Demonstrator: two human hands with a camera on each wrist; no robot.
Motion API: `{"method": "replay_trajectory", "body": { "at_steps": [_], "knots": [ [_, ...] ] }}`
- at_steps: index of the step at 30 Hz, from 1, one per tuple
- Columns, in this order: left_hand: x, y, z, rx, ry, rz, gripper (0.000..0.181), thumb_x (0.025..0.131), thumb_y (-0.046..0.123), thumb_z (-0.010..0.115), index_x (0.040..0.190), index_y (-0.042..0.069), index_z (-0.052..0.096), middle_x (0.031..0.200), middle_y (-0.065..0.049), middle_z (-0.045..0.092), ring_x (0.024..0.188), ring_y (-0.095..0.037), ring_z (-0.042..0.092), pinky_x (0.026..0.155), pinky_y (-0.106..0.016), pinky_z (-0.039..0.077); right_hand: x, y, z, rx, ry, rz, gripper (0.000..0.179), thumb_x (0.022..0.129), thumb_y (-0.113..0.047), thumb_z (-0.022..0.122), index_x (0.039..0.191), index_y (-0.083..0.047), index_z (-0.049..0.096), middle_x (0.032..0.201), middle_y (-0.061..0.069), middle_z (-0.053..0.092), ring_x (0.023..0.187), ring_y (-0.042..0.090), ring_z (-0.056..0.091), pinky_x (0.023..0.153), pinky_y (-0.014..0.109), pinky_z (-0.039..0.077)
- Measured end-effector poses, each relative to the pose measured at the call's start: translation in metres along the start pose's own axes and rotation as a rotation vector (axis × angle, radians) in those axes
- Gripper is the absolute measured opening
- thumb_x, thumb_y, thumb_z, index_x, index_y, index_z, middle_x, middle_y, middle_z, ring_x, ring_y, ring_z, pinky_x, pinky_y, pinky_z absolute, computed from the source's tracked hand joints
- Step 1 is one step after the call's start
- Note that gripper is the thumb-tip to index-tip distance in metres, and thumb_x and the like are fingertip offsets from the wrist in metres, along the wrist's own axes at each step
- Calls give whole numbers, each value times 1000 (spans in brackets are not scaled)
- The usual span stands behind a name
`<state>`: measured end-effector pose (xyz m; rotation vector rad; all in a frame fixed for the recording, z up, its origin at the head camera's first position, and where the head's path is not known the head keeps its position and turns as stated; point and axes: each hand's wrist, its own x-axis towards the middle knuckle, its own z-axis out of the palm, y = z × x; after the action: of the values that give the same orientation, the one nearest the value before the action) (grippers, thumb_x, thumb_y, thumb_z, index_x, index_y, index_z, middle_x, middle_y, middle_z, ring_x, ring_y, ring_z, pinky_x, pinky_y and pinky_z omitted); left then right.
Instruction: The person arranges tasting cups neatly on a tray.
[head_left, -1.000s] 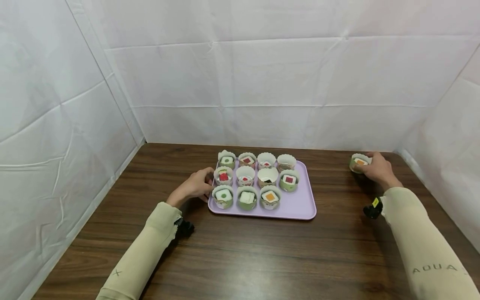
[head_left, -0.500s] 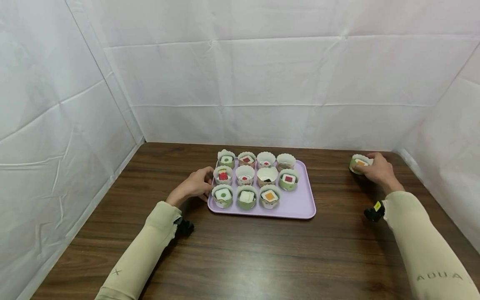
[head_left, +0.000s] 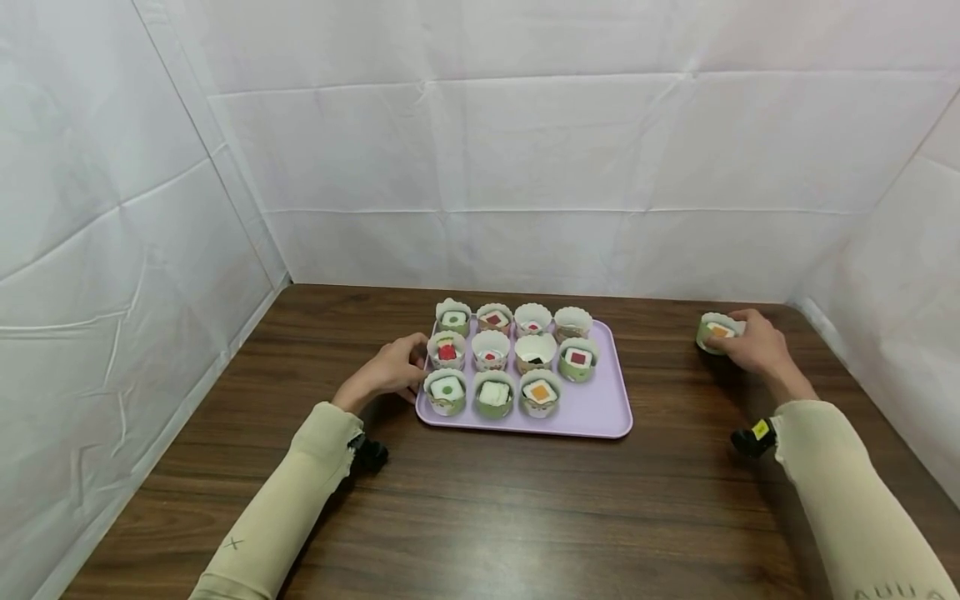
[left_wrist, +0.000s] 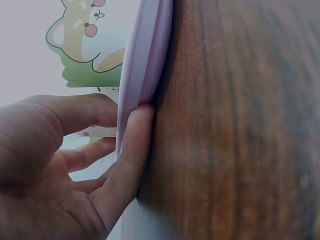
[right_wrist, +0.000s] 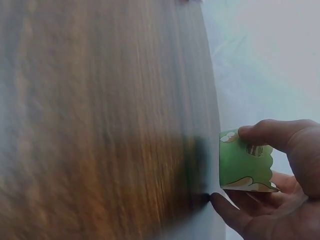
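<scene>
At the right rear of the table, my right hand [head_left: 763,350] grips a green paper baking cup [head_left: 707,334] holding a white cake with an orange square. The right wrist view shows the thumb on one side of this cup [right_wrist: 245,161] and fingers behind it, with a small gap between its base and the tabletop. One fingertip there reaches the table. A lilac tray [head_left: 592,408] lies mid-table, bearing several paper cups in rows. My left hand [head_left: 388,368] pinches the tray's left edge; up close in the left wrist view, fingers lie on both sides of the rim [left_wrist: 137,65].
Cups on the tray include a green one with a red-square cake [head_left: 578,360], one with an orange-square cake [head_left: 540,394] and a heart-shaped one [head_left: 536,352]. The tray's front right corner is bare. White cloth walls [head_left: 525,167] enclose the wooden table [head_left: 510,517].
My right hand and the green cup have shifted slightly toward the front and left, the forearm dropping lower in view. My left hand and the tray have stayed in place.
</scene>
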<state>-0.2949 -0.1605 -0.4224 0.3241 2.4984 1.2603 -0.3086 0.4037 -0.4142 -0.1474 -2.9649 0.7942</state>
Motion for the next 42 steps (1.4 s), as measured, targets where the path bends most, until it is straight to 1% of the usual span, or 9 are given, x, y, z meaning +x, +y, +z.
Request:
{"method": "replay_trajectory", "body": {
  "at_steps": [2, 10, 16, 20, 27, 31, 35, 39, 42],
  "knots": [
    [0, 0, 0, 3, -1, 1, 41, 94, -2, 62, 134, 0, 50, 97, -15, 56, 67, -20, 63, 59, -37, 65, -2, -2, 2, -9, 3, -24, 77, 101, -37, 62, 149, 15, 32, 137, 43, 44, 109, 54, 48, 88, 63, 44],
    [0, 0, 0, 8, 2, 3, 42, 94, -1, 62, 134, 1, 50, 96, -15, 55, 67, -21, 63, 59, -37, 65, -17, -19, 10, 26, -14, -104, 74, 102, -36, 61, 151, 13, 33, 138, 43, 45, 109, 52, 51, 82, 60, 48],
    [-1, 0, 0, 6, 4, 1, 42, 94, -1, 62, 134, 1, 51, 96, -15, 55, 68, -22, 64, 59, -37, 65, -25, -33, 14, 26, -25, -145, 73, 102, -35, 62, 151, 11, 33, 138, 44, 46, 110, 53, 52, 83, 61, 48],
    [-1, 0, 0, 11, 2, -4, 42, 95, 0, 62, 135, 1, 51, 97, -15, 55, 69, -21, 64, 60, -37, 66, -31, -43, 18, 36, -18, -164, 73, 101, -35, 63, 151, 10, 35, 138, 43, 47, 111, 53, 53, 84, 61, 49],
    [0, 1, -1, 14, -3, -3, 42, 95, 1, 63, 135, 1, 51, 97, -15, 55, 69, -21, 63, 60, -37, 66, -43, -63, 28, 58, -22, -176, 73, 97, -36, 70, 149, 6, 40, 134, 37, 54, 107, 46, 56, 82, 51, 50],
    [0, 0, -1, 16, -6, -3, 42, 96, 1, 63, 136, 1, 51, 97, -15, 55, 69, -22, 64, 60, -37, 65, -50, -75, 32, 63, -30, -206, 71, 95, -34, 74, 146, 4, 43, 130, 34, 58, 107, 43, 58, 81, 47, 50],
    [0, 0, -1, 15, -5, 0, 42, 96, 1, 63, 135, 1, 51, 96, -15, 55, 69, -22, 64, 60, -37, 65, -59, -87, 36, 70, -36, -235, 67, 93, -30, 76, 142, 4, 46, 128, 32, 61, 106, 41, 60, 82, 45, 51],
    [-1, 1, -1, 11, -3, 3, 41, 95, 0, 62, 135, 1, 51, 96, -15, 55, 68, -21, 64, 60, -38, 66, -66, -97, 40, 78, -46, -247, 66, 91, -29, 78, 140, 3, 48, 127, 31, 62, 106, 39, 61, 84, 45, 52],
    [-1, 1, -1, 6, -2, 5, 41, 95, 0, 62, 134, 1, 51, 96, -15, 55, 68, -21, 63, 60, -38, 66, -70, -103, 42, 87, -59, -251, 65, 91, -28, 79, 139, 2, 48, 126, 30, 62, 105, 38, 61, 82, 42, 53]
  ]
}}
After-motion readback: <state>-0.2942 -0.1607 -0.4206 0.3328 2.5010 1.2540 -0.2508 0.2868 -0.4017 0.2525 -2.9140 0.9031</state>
